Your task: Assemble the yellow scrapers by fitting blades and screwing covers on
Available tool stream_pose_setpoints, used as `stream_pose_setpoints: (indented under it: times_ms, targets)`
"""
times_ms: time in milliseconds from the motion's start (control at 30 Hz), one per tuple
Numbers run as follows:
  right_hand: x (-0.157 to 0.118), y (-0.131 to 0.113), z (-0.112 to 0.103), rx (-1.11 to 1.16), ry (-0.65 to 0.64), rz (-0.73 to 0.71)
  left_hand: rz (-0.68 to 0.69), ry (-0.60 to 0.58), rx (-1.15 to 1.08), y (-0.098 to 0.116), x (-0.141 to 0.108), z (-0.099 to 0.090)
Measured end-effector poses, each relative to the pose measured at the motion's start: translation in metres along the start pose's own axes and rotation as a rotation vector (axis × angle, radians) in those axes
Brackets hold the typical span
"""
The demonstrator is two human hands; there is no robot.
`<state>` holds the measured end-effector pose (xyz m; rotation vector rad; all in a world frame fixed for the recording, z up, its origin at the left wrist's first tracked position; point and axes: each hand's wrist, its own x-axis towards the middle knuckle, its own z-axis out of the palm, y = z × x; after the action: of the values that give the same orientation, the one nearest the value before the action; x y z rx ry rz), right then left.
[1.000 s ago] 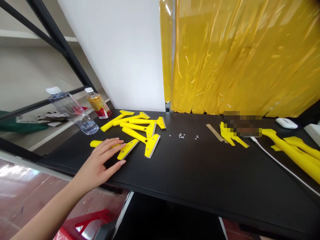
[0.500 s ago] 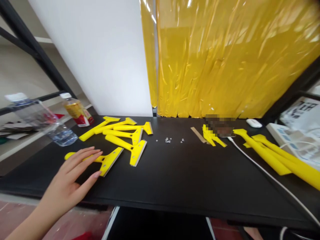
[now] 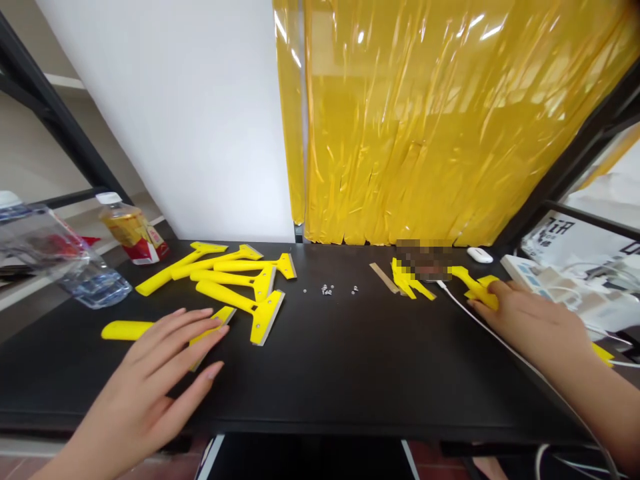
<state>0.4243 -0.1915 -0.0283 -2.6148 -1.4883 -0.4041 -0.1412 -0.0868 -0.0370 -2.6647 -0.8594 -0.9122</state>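
On my head feed, a yellow scraper [image 3: 125, 330] lies flat on the black tabletop [image 3: 320, 393], its handle reaching out past the left hand's [image 3: 150, 387] fingers, which are spread apart and resting across it. The right hand [image 3: 533, 327] stretches in from the other side, its fingertips [image 3: 493, 292] on a second yellow scraper [image 3: 465, 280], though I can't quite tell whether they grip it.

Left hand [image 3: 145, 380] covers mid-section of yellow scraper [image 3: 125, 330]; right hand [image 3: 525, 320] hides most of yellow piece [image 3: 483, 293]; pixelated patch [image 3: 424, 260] obscures items there; small metal bits [image 3: 327, 289] too small to identify; clear plastic bottle [image 3: 65, 267] cut off by left edge
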Motion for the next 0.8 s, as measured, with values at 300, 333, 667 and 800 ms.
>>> stream_pose_setpoints:
  times_ms: [300,333,667,800]
  targets:
    - [0.011,-0.038,-0.025,-0.070,0.019,-0.046,0.180,-0.151,-0.394,0.058,0.099,0.022]
    - [0.010,-0.054,-0.037,-0.033,0.033,-0.054,0.114,-0.161,-0.495,0.063,0.109,0.029]
    - [-0.016,-0.242,-0.075,1.539,-0.735,-0.345,-0.682,0.061,-1.542,0.076,0.170,0.072]
    - [0.004,-0.236,-0.062,1.320,-0.747,-0.499,-0.782,0.200,-1.615,0.067,0.168,0.072]
